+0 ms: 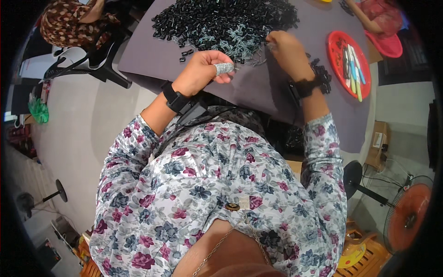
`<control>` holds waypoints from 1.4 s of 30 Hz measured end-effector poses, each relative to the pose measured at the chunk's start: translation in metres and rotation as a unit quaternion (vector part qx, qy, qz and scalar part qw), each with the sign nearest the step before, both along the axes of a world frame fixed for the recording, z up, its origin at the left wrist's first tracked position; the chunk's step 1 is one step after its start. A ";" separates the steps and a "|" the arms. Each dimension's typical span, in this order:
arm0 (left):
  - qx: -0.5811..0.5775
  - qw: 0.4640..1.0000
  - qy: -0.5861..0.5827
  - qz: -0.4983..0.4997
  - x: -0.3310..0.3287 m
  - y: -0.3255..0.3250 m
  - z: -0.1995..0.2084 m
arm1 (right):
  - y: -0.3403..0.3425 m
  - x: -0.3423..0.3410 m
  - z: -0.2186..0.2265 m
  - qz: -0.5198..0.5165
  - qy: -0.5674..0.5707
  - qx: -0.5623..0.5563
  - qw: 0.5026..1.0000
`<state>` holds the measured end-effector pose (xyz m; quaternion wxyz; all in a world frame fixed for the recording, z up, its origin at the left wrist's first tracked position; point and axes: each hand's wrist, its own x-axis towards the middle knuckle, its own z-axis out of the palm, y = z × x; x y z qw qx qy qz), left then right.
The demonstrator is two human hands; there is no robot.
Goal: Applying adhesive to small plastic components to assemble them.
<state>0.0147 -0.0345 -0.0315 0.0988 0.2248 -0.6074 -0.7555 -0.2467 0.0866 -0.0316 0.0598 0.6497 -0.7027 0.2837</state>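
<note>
My left hand is over the near edge of the table, its fingers curled toward the thumb, which is wrapped in a silvery-grey covering. A tiny thin piece seems to stick out at the thumb tip, too small to name. To the right and a little farther off, my right hand is raised with its fingertips pinched together; what they hold, if anything, is blurred. Beyond both hands spreads a big heap of small black plastic pieces. Thin grey-green pin-like pieces lie on its near side.
A red oval tray with several slim-handled tools stands on the purple-grey table at right. More black pieces lie beside my right wrist. Co-workers sit at far left and far right. An orange fan stands at lower right.
</note>
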 end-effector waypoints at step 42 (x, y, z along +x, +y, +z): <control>0.008 0.999 0.045 -0.009 -0.012 0.015 0.012 | 0.052 0.083 0.010 0.097 -0.616 0.036 0.781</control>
